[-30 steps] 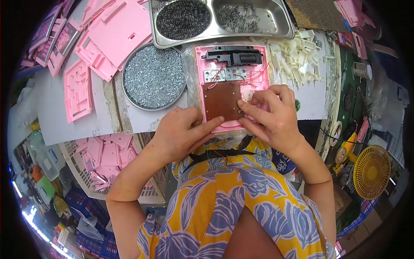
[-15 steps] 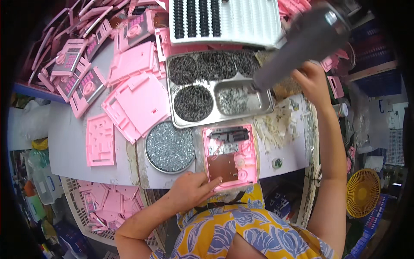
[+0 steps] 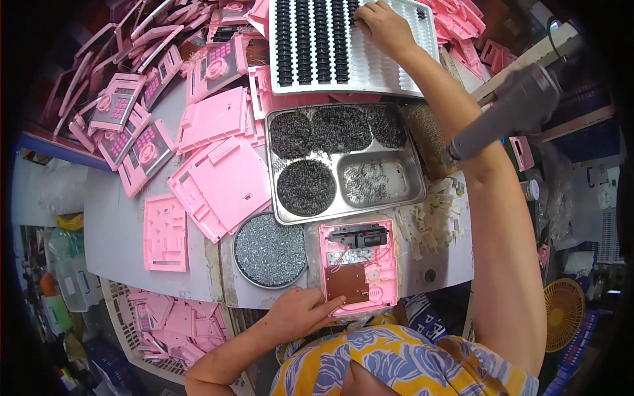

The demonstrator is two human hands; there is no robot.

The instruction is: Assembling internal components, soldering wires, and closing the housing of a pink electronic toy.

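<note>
An open pink plastic case half [image 3: 389, 270] lies in front of me, holding a brown circuit board [image 3: 345, 280], a black part [image 3: 360, 236] and thin red wires. My left hand [image 3: 300, 315] grips the case's near left corner, with a fingertip resting on the board's edge. My right hand [image 3: 386, 30] reaches far forward over a white ribbed tray [image 3: 413, 59], fingers closed at the end of a row of small black parts [image 3: 321, 43]. A black part seems pinched there, partly hidden. Beside the right forearm, a dark grey electric screwdriver [image 3: 508, 112] hangs untouched.
A steel compartment tray [image 3: 330, 155] of small dark screws stands beyond the case. A round dish [image 3: 271, 251] of silvery screws is to its left, pale plastic bits [image 3: 432, 214] to its right. Pink panels [image 3: 221, 185] and phone-like housings [image 3: 148, 152] pile up at left.
My right hand has let go of the electric screwdriver and moved forward onto the white tray. The screwdriver has swung right, away from the steel tray. My left hand stays at the case.
</note>
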